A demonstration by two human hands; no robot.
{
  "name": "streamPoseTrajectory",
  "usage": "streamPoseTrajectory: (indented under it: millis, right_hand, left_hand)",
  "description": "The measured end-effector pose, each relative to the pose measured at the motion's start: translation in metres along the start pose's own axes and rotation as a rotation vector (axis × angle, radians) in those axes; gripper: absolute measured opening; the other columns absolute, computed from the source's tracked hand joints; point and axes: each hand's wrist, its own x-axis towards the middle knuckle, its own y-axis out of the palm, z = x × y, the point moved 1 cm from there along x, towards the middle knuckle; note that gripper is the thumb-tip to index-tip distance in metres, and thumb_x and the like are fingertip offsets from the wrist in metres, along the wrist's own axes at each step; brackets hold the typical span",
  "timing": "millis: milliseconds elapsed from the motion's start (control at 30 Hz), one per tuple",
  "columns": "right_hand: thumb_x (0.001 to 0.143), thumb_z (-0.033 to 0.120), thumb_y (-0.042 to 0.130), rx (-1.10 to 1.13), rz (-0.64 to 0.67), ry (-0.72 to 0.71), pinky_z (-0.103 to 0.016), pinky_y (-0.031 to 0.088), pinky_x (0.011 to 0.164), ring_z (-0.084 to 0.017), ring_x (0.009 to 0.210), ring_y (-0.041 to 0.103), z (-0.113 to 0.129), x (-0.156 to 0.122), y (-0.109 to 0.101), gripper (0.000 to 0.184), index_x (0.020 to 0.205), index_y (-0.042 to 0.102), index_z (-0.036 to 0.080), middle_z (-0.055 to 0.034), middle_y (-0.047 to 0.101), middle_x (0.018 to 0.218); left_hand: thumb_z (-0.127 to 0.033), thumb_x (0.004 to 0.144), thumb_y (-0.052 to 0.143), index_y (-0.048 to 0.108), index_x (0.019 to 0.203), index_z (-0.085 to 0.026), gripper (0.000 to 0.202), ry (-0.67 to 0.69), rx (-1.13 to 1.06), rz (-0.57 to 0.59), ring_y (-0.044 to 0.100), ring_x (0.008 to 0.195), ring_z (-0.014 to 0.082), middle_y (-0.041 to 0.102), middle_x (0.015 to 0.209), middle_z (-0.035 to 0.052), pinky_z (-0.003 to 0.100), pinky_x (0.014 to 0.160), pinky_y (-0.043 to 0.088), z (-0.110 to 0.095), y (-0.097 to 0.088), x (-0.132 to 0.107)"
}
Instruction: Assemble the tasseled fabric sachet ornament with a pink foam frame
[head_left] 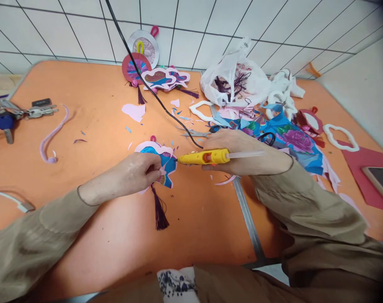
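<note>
My right hand is wrapped around a yellow hot glue gun with a clear glue stick poking out of its back. Its nozzle points left and meets the edge of a blue and pink cloud-shaped ornament. My left hand pinches that ornament at its pink border, fingertips partly covering it. From the ornament's lower side hangs a dark purple tassel, lying on the orange table. A small pink loop sticks up at its top.
A black cord runs down to the glue gun. Scissors lie among paper scraps. Behind are finished ornaments, a white plastic bag and blue floral fabric. Keys lie left, a phone right.
</note>
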Motion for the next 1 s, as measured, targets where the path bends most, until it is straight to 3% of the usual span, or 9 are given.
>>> streamPoseTrajectory:
  millis: [200, 300, 433, 667, 833, 1000]
  right_hand:
    - [0.090, 0.036, 0.047, -0.052, -0.188, 0.015, -0.030, 0.030, 0.061, -0.016, 0.063, 0.044, -0.005, 0.000, -0.006, 0.025, 0.071, 0.050, 0.019, -0.0030, 0.053, 0.068]
    - [0.090, 0.031, 0.045, -0.142, -0.253, 0.035, -0.032, 0.034, 0.065, -0.020, 0.075, 0.051, -0.009, 0.002, -0.005, 0.019, 0.088, 0.056, 0.016, -0.0097, 0.058, 0.086]
    - [0.085, 0.026, 0.052, -0.298, -0.170, 0.092, -0.033, 0.034, 0.064, -0.022, 0.077, 0.053, -0.016, 0.011, 0.009, 0.031, 0.114, 0.056, 0.014, -0.0160, 0.057, 0.111]
    - [0.072, 0.015, 0.057, -0.203, -0.068, 0.009, -0.039, 0.040, 0.077, -0.031, 0.100, 0.055, -0.028, 0.019, 0.024, 0.058, 0.130, 0.047, 0.014, -0.0177, 0.054, 0.121]
    - [0.069, 0.007, 0.055, -0.072, -0.100, -0.069, -0.045, 0.039, 0.090, -0.033, 0.121, 0.047, -0.029, 0.013, 0.017, 0.067, 0.134, 0.045, 0.021, -0.0153, 0.050, 0.137]
    - [0.080, 0.011, 0.051, -0.139, -0.190, 0.030, -0.052, 0.037, 0.093, -0.034, 0.117, 0.050, -0.013, 0.011, 0.010, 0.042, 0.119, 0.058, 0.026, -0.0104, 0.055, 0.135]
  left_hand:
    - [-0.026, 0.088, 0.047, 0.055, 0.074, -0.019, 0.017, 0.012, -0.015, 0.003, 0.055, 0.052, 0.0110, 0.067, 0.067, -0.0003, 0.024, 0.051, 0.036, 0.002, 0.001, 0.000]
    - [-0.027, 0.087, 0.048, 0.053, 0.073, -0.019, 0.017, 0.010, -0.020, -0.008, 0.055, 0.055, 0.0113, 0.069, 0.073, 0.0010, 0.024, 0.052, 0.036, 0.005, 0.002, 0.000]
    - [-0.031, 0.086, 0.049, 0.052, 0.072, -0.019, 0.019, 0.011, 0.061, -0.030, 0.051, 0.054, 0.0118, 0.065, 0.069, 0.0008, 0.025, 0.051, 0.032, 0.006, 0.002, 0.001]
    - [-0.041, 0.086, 0.053, 0.056, 0.074, -0.019, 0.025, 0.053, 0.135, -0.043, 0.043, 0.053, 0.0107, 0.056, 0.063, -0.0015, 0.025, 0.052, 0.029, 0.005, 0.002, 0.000]
    - [-0.044, 0.086, 0.054, 0.058, 0.073, -0.019, 0.028, 0.064, 0.146, -0.037, 0.042, 0.053, 0.0111, 0.057, 0.064, -0.0007, 0.026, 0.051, 0.026, 0.005, 0.002, 0.000]
    - [-0.041, 0.084, 0.057, 0.054, 0.071, -0.019, 0.026, 0.072, 0.154, -0.038, 0.041, 0.053, 0.0105, 0.054, 0.062, -0.0023, 0.025, 0.051, 0.027, 0.007, 0.003, 0.001]
